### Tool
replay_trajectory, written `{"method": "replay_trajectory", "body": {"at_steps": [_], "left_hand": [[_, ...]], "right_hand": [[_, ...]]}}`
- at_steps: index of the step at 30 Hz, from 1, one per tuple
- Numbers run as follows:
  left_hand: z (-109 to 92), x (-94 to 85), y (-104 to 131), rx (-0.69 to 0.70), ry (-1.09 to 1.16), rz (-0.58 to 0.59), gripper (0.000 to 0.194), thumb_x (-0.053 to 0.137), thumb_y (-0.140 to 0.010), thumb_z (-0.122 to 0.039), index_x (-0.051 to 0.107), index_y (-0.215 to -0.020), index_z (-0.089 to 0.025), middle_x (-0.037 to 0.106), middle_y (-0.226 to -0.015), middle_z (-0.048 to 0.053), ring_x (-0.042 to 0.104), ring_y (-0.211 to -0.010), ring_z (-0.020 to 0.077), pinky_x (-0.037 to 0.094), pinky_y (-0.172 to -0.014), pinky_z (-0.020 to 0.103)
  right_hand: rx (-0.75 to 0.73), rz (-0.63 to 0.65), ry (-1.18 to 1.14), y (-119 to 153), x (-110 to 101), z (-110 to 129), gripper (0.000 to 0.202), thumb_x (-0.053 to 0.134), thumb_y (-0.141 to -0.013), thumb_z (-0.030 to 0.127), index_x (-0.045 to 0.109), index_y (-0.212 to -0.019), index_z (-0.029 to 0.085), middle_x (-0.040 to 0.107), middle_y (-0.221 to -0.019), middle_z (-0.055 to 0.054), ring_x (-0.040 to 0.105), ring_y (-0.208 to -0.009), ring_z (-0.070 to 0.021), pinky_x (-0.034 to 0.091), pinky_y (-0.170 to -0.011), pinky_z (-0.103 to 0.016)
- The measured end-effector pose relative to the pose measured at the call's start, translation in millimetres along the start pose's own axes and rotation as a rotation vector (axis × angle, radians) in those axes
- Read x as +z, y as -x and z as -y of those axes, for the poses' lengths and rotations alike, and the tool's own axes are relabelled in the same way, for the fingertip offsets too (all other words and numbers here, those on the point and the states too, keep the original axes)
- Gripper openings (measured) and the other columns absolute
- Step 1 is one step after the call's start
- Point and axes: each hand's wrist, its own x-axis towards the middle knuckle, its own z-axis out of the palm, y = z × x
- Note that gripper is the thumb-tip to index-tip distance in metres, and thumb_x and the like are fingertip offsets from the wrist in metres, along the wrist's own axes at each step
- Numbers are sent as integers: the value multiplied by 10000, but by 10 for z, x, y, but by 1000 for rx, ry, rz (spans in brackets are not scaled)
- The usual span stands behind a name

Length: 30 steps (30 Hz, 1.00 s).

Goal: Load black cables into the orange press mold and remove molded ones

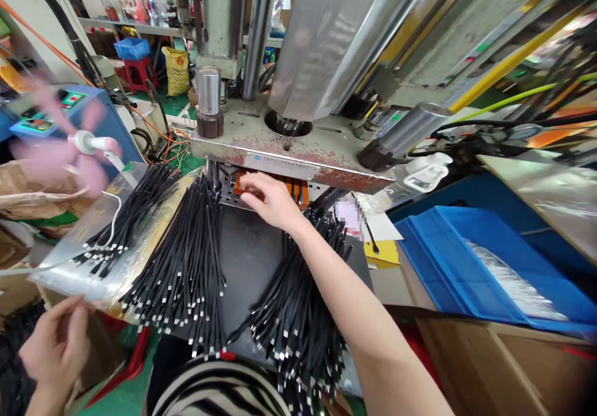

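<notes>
right hand [273, 199] over the orange mould [304, 193] of a press [242, 137], black cables [181, 267] fanned out below

the press takes up the upper middle of the frame, its scuffed plate above the mould. at right, a blue plastic bin [431, 267] holds a blurred bunch of slender white pieces [513, 282]. a cardboard box [471, 357] occupies the lower right. at the left edge sits a brown paper sack [32, 186]; at upper left a yellow sack [177, 71] stands near a blue basket [133, 48] on a red stool [140, 73]. the contents of both sacks and the basket cannot be made out.

the black cables lie in three bunches, one left of centre, one in the middle left, one right of centre, most with pale connector ends towards the bottom of the frame.

the right arm slants up from the lower right, crossing the right bunch; its hand is palm down, fingers loosely bent. the left hand [58, 344], at lower left, has its fingers curled in towards the thumb. whether either hand grips anything cannot be told.
</notes>
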Motion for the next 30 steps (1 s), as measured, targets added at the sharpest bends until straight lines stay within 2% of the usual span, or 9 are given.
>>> {"method": "replay_trajectory", "body": {"at_steps": [3,7,12,15,19,22,25,28,30], "left_hand": [[-663,24,-640,273,41,84,202,512,-881,-319,590,-1067,-339,709,-903,-10,681,-763,218,540,-736,363],[-1484,482,-1352,665,92,284,228,483,-919,-348,646,-881,-194,666,-904,70,649,-890,214,497,-899,354],[-2086,1104,-1828,616,-411,397,515,454,-875,-553,677,-833,-91,607,-934,213,590,-973,381,499,-823,489],[-2235,1246,-1942,508,-594,496,509,466,-867,-498,685,-895,-39,588,-1032,271,548,-1055,441,494,-793,509],[-2133,1264,-2007,448,-543,546,432,380,-895,-401,665,-917,-78,605,-1033,234,579,-1040,389,478,-827,469],[-1929,1209,-2044,435,-346,532,339,381,-885,-384,603,-786,-147,622,-889,150,615,-876,285,465,-811,389],[-1817,1073,-2048,436,-30,542,251,427,-870,-382,486,-709,-199,556,-693,37,555,-680,192,430,-697,310],[-1947,863,-1983,433,261,566,213,461,-881,-382,471,-761,-206,510,-644,-23,499,-601,144,389,-613,264],[-2162,698,-1908,450,386,589,200,490,-887,-369,484,-779,-200,521,-659,-33,497,-591,123,384,-590,241]], "right_hand": [[95,-143,-12,177,-309,39,230,579,-897,269,674,-1077,165,716,-1030,-80,674,-911,-184,517,-810,-303],[422,-14,278,698,-707,76,223,532,-928,294,709,-935,158,730,-818,-56,675,-744,-167,484,-714,-264],[891,330,773,1355,-861,122,351,534,-943,414,727,-819,148,730,-828,-148,690,-837,-258,465,-703,-306],[962,362,762,1543,-767,104,422,482,-957,490,731,-853,165,734,-868,-152,693,-874,-271,464,-698,-307],[982,293,652,1635,-614,31,343,515,-943,440,711,-861,170,737,-884,-136,696,-865,-260,444,-700,-298],[939,201,494,1704,-564,-49,286,509,-924,335,658,-740,175,724,-784,-94,687,-788,-229,421,-669,-287],[901,-64,308,1743,-572,-76,308,491,-897,389,578,-678,190,679,-661,-65,646,-633,-202,421,-601,-288],[821,-319,-16,1657,-600,128,278,529,-851,467,558,-826,192,667,-627,-31,574,-482,-154,432,-512,-263],[719,-318,-198,1515,-606,401,288,565,-834,454,557,-939,186,655,-600,-1,547,-441,-136,426,-471,-242]]}}
